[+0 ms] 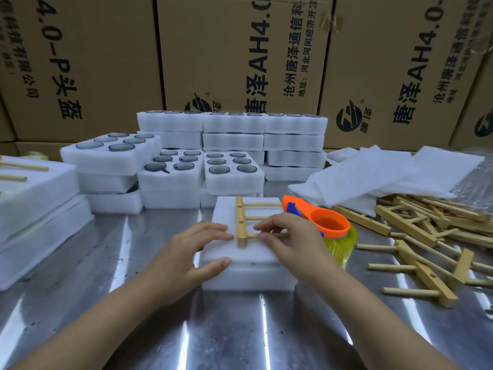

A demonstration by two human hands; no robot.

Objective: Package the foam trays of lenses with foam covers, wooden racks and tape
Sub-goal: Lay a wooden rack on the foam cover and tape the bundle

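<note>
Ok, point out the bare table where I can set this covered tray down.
Bare steel table lies left of the covered tray, up to the left foam stack, and in front between the forearms. Crowded: wooden racks right, lens trays behind.

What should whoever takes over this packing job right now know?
Left hand steadies the covered foam tray; right hand pinches the wooden rack lying on it.
Tape dispenser beside it, right; spare racks and foam covers farther right.
Done: cover on, rack placed. Left: taping, then the open lens trays behind.
</note>
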